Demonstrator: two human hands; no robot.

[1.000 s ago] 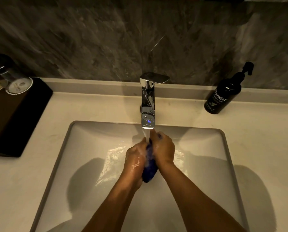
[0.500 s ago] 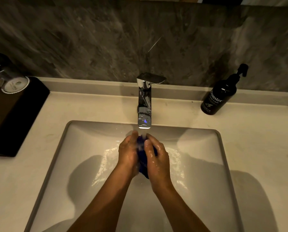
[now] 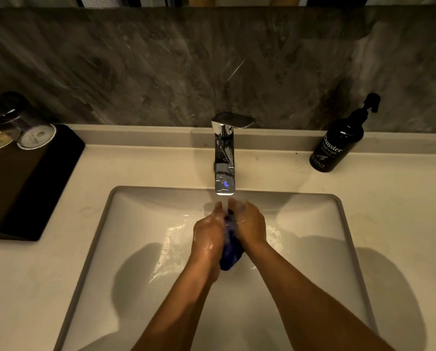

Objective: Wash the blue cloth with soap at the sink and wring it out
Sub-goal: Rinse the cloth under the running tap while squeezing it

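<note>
The blue cloth (image 3: 231,250) is bunched into a wet wad, pressed between my left hand (image 3: 208,239) and my right hand (image 3: 249,224). Both hands are wet and soapy and sit over the white sink basin (image 3: 141,236), right under the spout of the chrome faucet (image 3: 224,158). Water runs from the spout onto the cloth's top and my fingertips. Only the cloth's lower end and a strip between my palms show. A dark hand wash pump bottle (image 3: 338,143) stands on the counter at the back right.
A black tray (image 3: 42,188) lies on the counter at the left, with two upturned glasses (image 3: 22,127) at its far end. A dark marble wall runs behind the counter. Water pools in the basin under my hands.
My hands have rubbed the cloth between them: the left slid back toward me and the right pushed forward under the stream. More of the cloth now hangs out below my palms.
</note>
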